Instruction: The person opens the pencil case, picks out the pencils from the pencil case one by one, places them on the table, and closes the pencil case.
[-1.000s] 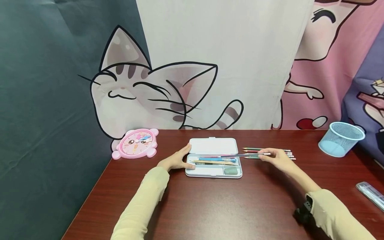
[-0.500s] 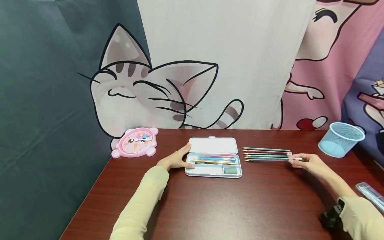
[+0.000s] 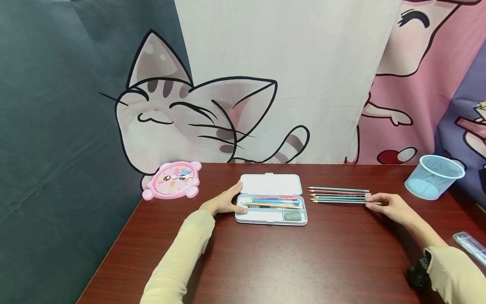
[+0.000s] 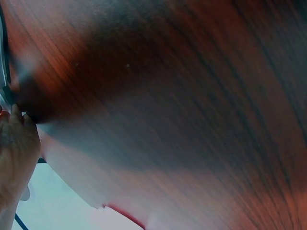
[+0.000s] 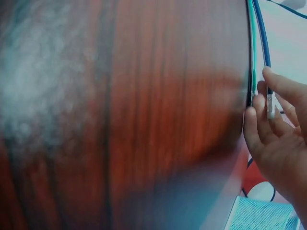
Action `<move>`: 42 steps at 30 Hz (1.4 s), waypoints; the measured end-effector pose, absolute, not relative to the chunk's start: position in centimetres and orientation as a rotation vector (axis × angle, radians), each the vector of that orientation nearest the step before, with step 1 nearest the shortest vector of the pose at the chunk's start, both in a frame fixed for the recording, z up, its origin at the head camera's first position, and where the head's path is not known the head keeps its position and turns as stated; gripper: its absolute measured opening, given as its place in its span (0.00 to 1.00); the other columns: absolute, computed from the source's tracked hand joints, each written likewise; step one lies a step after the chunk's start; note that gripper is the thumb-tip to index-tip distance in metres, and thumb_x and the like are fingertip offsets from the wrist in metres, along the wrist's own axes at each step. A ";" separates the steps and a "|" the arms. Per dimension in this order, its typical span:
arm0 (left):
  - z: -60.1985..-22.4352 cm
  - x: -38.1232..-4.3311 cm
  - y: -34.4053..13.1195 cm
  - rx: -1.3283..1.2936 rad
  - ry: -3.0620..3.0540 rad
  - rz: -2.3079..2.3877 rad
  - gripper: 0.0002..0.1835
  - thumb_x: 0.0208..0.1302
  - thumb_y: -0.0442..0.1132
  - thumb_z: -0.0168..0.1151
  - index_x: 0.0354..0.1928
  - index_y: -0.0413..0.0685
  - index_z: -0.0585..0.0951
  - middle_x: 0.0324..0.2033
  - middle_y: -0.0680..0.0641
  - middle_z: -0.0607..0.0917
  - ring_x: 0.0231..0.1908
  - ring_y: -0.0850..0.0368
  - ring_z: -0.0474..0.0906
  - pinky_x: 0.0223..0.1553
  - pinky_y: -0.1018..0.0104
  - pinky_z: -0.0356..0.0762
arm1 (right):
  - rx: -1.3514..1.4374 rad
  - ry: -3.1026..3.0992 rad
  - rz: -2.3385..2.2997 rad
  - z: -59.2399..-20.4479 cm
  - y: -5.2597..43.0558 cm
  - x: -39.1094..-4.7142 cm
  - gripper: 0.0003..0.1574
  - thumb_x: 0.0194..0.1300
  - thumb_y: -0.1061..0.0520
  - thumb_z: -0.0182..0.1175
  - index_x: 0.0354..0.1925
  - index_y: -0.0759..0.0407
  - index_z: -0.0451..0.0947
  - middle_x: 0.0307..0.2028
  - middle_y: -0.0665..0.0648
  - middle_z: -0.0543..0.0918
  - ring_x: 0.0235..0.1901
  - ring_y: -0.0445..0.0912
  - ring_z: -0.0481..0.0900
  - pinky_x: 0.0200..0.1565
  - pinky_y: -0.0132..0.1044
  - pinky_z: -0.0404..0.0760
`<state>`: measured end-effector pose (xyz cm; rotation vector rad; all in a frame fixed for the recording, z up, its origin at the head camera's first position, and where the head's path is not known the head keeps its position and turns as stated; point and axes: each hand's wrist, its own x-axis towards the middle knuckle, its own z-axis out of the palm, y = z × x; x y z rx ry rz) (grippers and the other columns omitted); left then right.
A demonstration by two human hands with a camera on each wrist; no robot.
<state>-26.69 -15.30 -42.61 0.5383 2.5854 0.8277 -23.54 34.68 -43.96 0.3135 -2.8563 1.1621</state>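
Observation:
An open white pencil case (image 3: 262,216) lies in the middle of the table, its lid (image 3: 270,184) folded back. Inside are several pens and brushes (image 3: 273,202) and a grey-green eraser (image 3: 292,216). My left hand (image 3: 222,203) rests against the case's left side, thumb over the front rim and straight fingers by the lid. Right of the case, several pencils (image 3: 338,194) lie side by side, tips to the left. With thumb and fingers, my right hand (image 3: 391,207) pinches the white end of a blue pencil (image 5: 263,33) at the row's near side.
A pink clock (image 3: 172,180) stands at the back left. A light blue mesh cup (image 3: 433,177) is at the back right, and a clear narrow case (image 3: 471,245) lies at the right edge. Curtains with cartoon prints hang behind the table (image 3: 265,261).
My right hand has carried the blue pencil rightward from over the case and lowered it beside the row, then shifted it slightly back toward the others. The left hand stays put.

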 end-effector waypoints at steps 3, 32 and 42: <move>-42.6 -26.6 -15.3 0.540 2.585 0.834 0.53 0.51 0.47 0.69 0.71 0.42 0.46 0.72 0.46 0.43 0.71 0.51 0.39 0.70 0.55 0.42 | 0.386 -2.845 0.972 -43.9 34.2 -23.7 0.11 0.52 0.60 0.66 0.34 0.66 0.80 0.27 0.48 0.84 0.27 0.21 0.70 0.30 0.18 0.67; -42.9 -26.7 -15.6 0.522 2.586 0.843 0.53 0.51 0.47 0.69 0.71 0.44 0.45 0.72 0.46 0.43 0.71 0.52 0.40 0.70 0.55 0.43 | 0.705 -2.820 1.262 -42.7 19.1 -25.5 0.16 0.53 0.58 0.66 0.41 0.65 0.79 0.34 0.58 0.83 0.32 0.37 0.76 0.36 0.28 0.76; -42.9 -26.9 -15.4 0.548 2.592 0.822 0.53 0.51 0.47 0.68 0.71 0.43 0.45 0.72 0.46 0.42 0.71 0.53 0.40 0.70 0.56 0.43 | 1.104 -2.799 1.040 -43.0 15.7 -25.5 0.09 0.54 0.60 0.64 0.36 0.61 0.80 0.30 0.52 0.83 0.31 0.42 0.78 0.33 0.31 0.75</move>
